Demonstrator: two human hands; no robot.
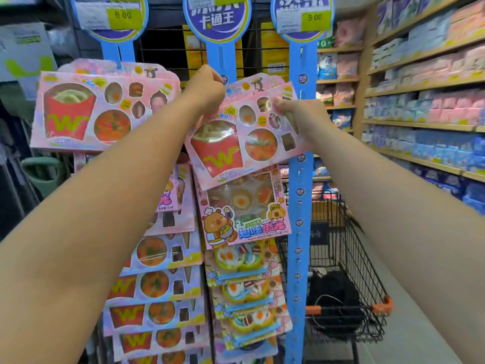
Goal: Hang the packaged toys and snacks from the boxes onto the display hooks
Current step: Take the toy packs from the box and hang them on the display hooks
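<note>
We grip one flat snack pack point(244, 135) at the centre of the frame: glossy pink card with clear plastic blisters, one shaped like a red fries carton marked with a yellow W, one round and orange, and several small ovals. It sits tilted, right end higher, in front of the middle blue display strip point(221, 61). Both our forearms reach up and forward. Our left hand point(207, 90) is a tight fist at the pack's top left edge, knuckles toward us, fingers curled onto the card. Our right hand point(299, 114) pinches the right edge, thumb on the front. We count three blue strips, each thin, stiff, and topped by a round sign, two of them bearing yellow 5.00 tags. One matching W pack point(99, 109) hangs at the upper left, and at least four more overlap at the lower left. Below the held pack hangs one pink bear pack point(246, 214). One black wire cart point(349, 258) stands at the lower right.
</note>
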